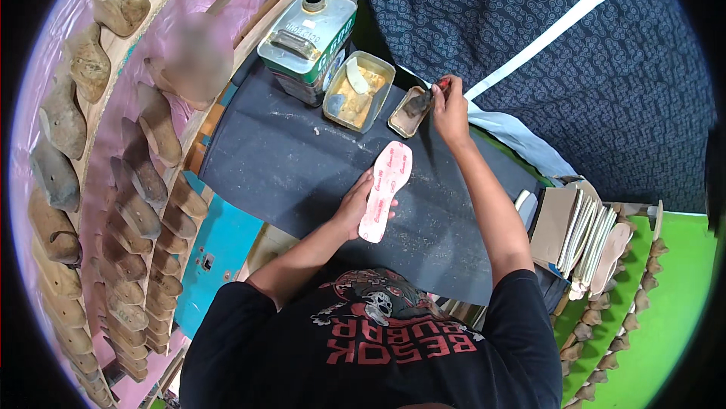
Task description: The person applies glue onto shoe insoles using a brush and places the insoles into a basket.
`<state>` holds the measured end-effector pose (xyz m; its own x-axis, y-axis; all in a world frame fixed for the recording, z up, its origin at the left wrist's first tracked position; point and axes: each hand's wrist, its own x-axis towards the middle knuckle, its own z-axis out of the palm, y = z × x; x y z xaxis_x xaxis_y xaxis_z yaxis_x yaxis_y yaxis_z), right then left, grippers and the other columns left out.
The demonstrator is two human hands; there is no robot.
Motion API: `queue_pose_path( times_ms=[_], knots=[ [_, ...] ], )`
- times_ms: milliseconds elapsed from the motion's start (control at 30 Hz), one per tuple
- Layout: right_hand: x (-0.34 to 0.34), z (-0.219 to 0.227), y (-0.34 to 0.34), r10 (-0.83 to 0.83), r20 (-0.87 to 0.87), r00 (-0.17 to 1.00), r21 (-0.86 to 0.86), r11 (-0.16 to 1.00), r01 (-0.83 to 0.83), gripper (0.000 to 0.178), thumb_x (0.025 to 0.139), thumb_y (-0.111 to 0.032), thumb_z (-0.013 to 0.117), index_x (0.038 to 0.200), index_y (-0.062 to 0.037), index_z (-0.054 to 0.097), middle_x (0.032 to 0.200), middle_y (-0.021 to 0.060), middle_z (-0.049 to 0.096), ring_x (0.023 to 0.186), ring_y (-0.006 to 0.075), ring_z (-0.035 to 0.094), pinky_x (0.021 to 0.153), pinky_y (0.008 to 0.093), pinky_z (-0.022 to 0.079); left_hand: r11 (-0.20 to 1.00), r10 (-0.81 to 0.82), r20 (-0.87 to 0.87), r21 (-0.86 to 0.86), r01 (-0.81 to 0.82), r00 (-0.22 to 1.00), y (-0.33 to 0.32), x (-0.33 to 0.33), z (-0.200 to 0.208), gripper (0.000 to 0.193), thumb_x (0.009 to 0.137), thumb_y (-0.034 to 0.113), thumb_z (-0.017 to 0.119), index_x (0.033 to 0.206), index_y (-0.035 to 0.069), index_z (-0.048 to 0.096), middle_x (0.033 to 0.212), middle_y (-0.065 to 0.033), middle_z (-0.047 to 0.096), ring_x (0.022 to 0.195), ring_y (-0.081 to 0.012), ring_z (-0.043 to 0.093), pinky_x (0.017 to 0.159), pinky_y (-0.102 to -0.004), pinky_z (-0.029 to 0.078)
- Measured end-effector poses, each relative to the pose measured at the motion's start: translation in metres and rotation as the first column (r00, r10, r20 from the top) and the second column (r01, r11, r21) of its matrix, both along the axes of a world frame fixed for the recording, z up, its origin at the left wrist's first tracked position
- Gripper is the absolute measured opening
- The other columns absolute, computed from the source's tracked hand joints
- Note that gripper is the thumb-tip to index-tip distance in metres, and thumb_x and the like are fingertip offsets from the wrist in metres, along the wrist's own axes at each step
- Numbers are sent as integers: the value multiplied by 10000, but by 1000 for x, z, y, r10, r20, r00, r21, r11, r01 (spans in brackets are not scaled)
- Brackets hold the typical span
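Note:
My left hand [352, 206] grips a pale pink shoe insole [390, 186] with red printed marks, held tilted above the dark worktable, thumb on its edge and fingertips showing on its far side. Farther off and to the right, my right hand [452, 116] is closed on a brush [443, 85] with a red handle. Its dark bristle end reaches into a small tan dish [406, 130]; how deep it sits I cannot tell. Left of this dish stands a larger tray [342, 119] crusted with yellowish residue, a pale flat piece [356, 76] lying in it.
A green and silver metal can [308, 27] stands at the back left of the table [280, 167]. Wooden shoe lasts [62, 118] line racks on the left. Stacked insoles [597, 239] sit at the right edge. Dark patterned cloth [560, 84] hangs behind the table.

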<state>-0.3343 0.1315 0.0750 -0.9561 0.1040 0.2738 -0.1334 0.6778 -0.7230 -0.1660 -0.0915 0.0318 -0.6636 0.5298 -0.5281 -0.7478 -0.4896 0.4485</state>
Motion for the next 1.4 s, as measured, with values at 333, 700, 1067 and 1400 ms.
queue_pose_path(
  times_ms=[333, 700, 1067, 1400],
  knots=[
    [-27, -34, 9, -150, 151, 977, -108, 980, 167, 390, 949, -107, 637, 1296, -47, 471, 830, 123, 639, 722, 236, 633, 703, 372, 515, 999, 3, 65, 52, -7, 998, -2, -23, -7, 436, 1059, 348, 381, 1466, 197, 413, 1246, -68, 619, 932, -223, 684, 762, -405, 605],
    [-26, -62, 32, -100, 290, 952, -96, 987, 132, 745, 914, -197, 685, 1531, -33, 301, 1185, 207, 616, 1083, 314, 621, 970, 387, 470, 998, 32, 51, 47, -35, 998, -4, -19, -11, 458, 1046, 334, 396, 1476, 176, 399, 1260, -95, 615, 942, -248, 685, 777, -421, 602],
    [135, -52, 56, -65, 207, 976, -554, 815, 172, 389, 1042, -247, 522, 1342, 1, 513, 1112, 117, 662, 894, 173, 605, 833, 309, 489, 870, -359, -97, 327, 370, 928, 15, 30, -10, 497, 1039, 297, 427, 1487, 102, 340, 1305, -157, 583, 1023, -289, 686, 789, -455, 611],
    [317, -57, 90, 292, 365, 884, -918, -46, 394, 678, 1000, -659, 354, 1139, -46, 609, 1222, 184, 640, 1103, 291, 629, 969, 451, 520, 694, -660, -59, 333, 639, 749, 67, 82, -36, 533, 1034, 362, 461, 1489, 94, 391, 1351, -160, 578, 1042, -307, 693, 773, -454, 619]
  ],
)
